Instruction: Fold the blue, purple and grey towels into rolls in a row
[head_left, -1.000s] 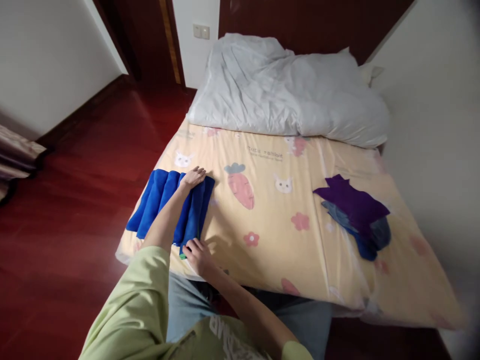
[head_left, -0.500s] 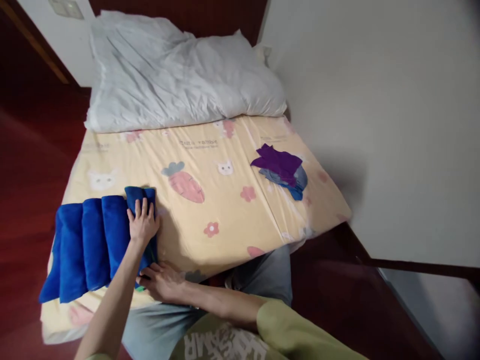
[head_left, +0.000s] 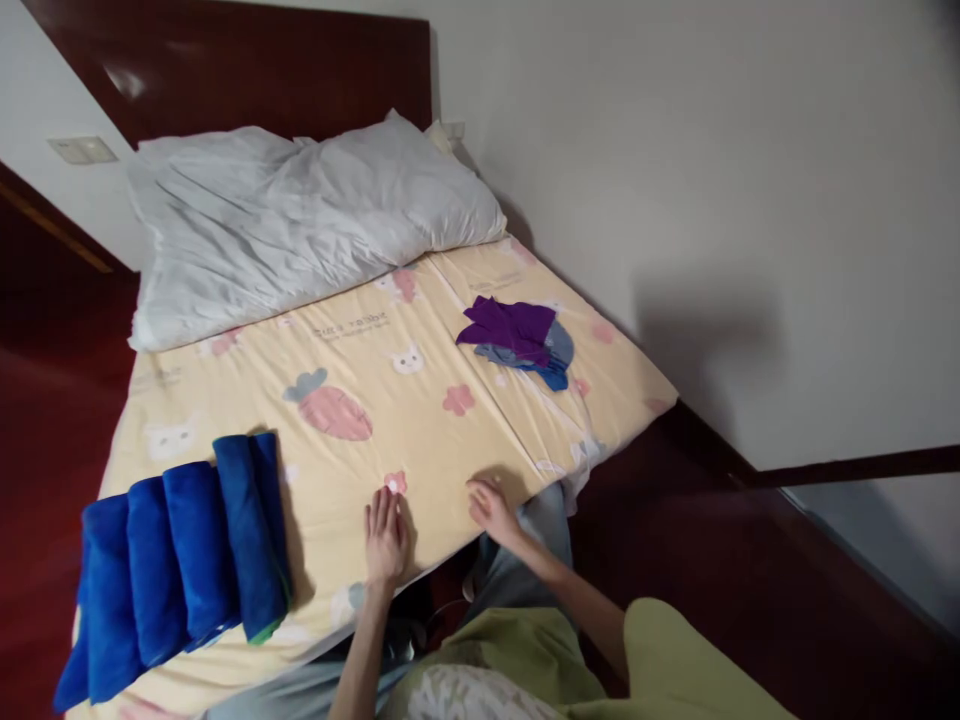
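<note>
Several rolled blue towels [head_left: 180, 555] lie side by side at the near left of the yellow cartoon-print mattress [head_left: 420, 420]. My left hand [head_left: 385, 536] rests flat on the mattress near its front edge, fingers spread, holding nothing, a little right of the rolls. My right hand [head_left: 491, 508] also rests on the front edge, empty, fingers loosely apart. A small pile of purple and blue cloths [head_left: 521, 340] lies farther off toward the right side of the bed.
A crumpled white duvet [head_left: 300, 215] covers the head of the bed against a dark wooden headboard [head_left: 247, 70]. A white wall [head_left: 675, 200] runs along the right side. Dark red wooden floor [head_left: 45, 400] lies to the left and at the near right.
Both hands have come off the last blue towel roll and moved right onto the bare mattress edge. The view has swung to the right.
</note>
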